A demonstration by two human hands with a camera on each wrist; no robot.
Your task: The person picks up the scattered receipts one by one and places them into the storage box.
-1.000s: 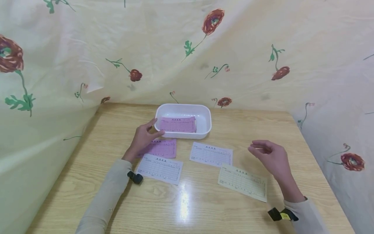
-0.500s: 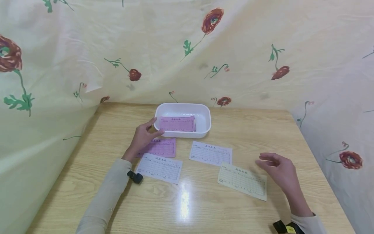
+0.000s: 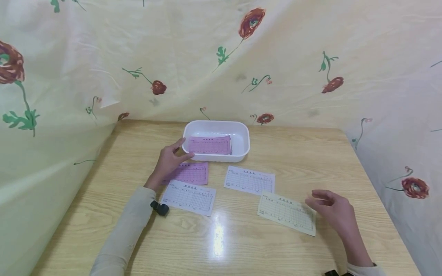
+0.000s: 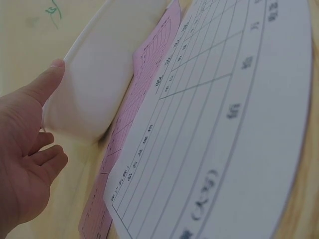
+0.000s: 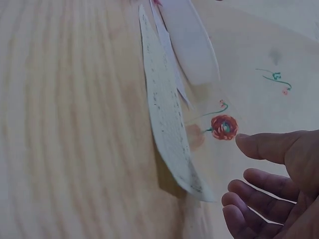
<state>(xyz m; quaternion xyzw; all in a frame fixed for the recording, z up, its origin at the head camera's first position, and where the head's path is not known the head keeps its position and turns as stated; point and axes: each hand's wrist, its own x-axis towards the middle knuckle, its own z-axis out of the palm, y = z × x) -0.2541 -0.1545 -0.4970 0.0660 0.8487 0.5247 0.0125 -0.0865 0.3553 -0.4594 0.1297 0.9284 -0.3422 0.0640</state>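
Note:
My left hand (image 3: pixel 169 160) grips the left end of a white plastic tray (image 3: pixel 241 147), thumb at its near rim and fingers at the side. A pink receipt slip (image 3: pixel 210 146) lies inside the tray. Beneath the left wrist, another pink slip (image 3: pixel 195 174) is partly covered by a white slip (image 3: pixel 190 197). To the right lie a second white slip (image 3: pixel 249 180) and a pale yellow slip (image 3: pixel 286 213), which overlaps its corner. My right hand (image 3: pixel 336 214) hovers beside the yellow slip's right end, fingers loosely bent with nothing between them; this slip's end curls up in the right wrist view (image 5: pixel 169 114).
Everything rests on a light wood-grain table (image 3: pixel 155 245). A cream cloth with printed flowers (image 3: pixel 193 57) hangs behind the table and along both sides. The tray stands near the table's back edge.
My right hand has drawn back toward the near right, down to the yellow slip's right end. The left hand, the tray and the slips have stayed in place.

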